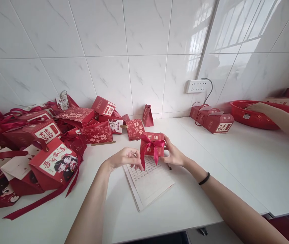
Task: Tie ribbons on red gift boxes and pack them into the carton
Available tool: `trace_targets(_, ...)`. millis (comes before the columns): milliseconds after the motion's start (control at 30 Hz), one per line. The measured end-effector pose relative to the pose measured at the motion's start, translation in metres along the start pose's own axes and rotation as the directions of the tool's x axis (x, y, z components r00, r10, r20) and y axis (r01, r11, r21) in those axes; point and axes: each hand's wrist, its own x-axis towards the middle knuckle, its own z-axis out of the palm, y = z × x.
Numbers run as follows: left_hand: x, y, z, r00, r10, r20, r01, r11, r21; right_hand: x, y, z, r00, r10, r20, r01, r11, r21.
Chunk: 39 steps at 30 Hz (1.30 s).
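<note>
A small red gift box point(149, 137) with Chinese lettering stands above an open notebook, tied with a dark pink ribbon bow point(153, 145). My right hand point(172, 150) is closed around the box's right side, fingers behind it and thumb near the lower corner. At the box's left, my left hand point(130, 157) has curled fingers, with the fingertips closed at the hanging left tail of the ribbon point(142, 159). Handwritten lines cover the upper part of the notebook page point(152, 186). A pen-like item point(169, 166) shows partly beneath my right hand.
Many red gift boxes point(53, 166) and loose ribbons are heaped at the left. Several boxes point(212, 120) stand by the tiled wall, under a power strip point(197, 86). Far right, another person's arm point(281, 115) reaches into a red plastic basket point(251, 120).
</note>
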Motion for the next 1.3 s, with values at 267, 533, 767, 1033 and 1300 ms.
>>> trace_targets(267,0.018,-0.007,0.016,0.853,0.165,-0.496,0.030,0.932,0.362,-0.001,0.000,0.001,1.000,0.017,0.014,-0.017,0.999,-0.045)
trace_targets(533,0.026,-0.009,0.034,0.790,0.301,-0.534,-0.059,0.905,0.422,-0.001,-0.004,0.004,0.996,-0.049,-0.069,0.041,0.993,-0.109)
trace_targets(767,0.033,-0.016,0.032,0.800,0.319,-0.508,-0.152,0.927,0.343,-0.001,-0.006,0.021,0.941,-0.115,-0.317,0.034,0.968,-0.248)
trace_targets(1033,0.035,-0.020,0.027,0.813,0.285,-0.508,-0.195,0.955,0.224,0.003,-0.014,0.019,0.873,-0.037,-0.486,-0.040,0.989,-0.146)
trace_targets(1300,0.033,-0.019,0.019,0.791,0.191,-0.581,-0.270,0.961,-0.052,0.005,-0.020,0.011,0.827,0.154,-0.540,-0.093,0.986,0.139)
